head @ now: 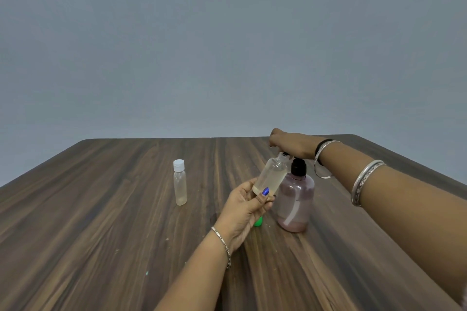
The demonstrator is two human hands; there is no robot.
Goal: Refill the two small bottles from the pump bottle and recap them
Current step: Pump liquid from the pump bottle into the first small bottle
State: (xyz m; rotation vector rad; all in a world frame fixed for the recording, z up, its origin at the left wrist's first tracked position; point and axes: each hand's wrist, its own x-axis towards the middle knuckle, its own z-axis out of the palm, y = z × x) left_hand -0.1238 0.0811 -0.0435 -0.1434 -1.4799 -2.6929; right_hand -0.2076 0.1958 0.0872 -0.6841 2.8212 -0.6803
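My left hand (241, 212) grips an uncapped small clear bottle (271, 175), tilted so that its mouth sits under the black nozzle of the pump bottle (295, 202). A little pale liquid lies in the bottle's bottom. The pump bottle is pinkish and see-through, standing upright with a low level of liquid. My right hand (293, 145) rests palm down on the pump head, pressing it. A green cap (258, 222) lies on the table just behind my left hand. The second small bottle (180, 185) stands to the left with its white cap on.
Everything stands on a dark wooden table (113, 235), whose far edge meets a plain grey wall. Bangles hang on my right wrist, and a thin bracelet circles my left wrist.
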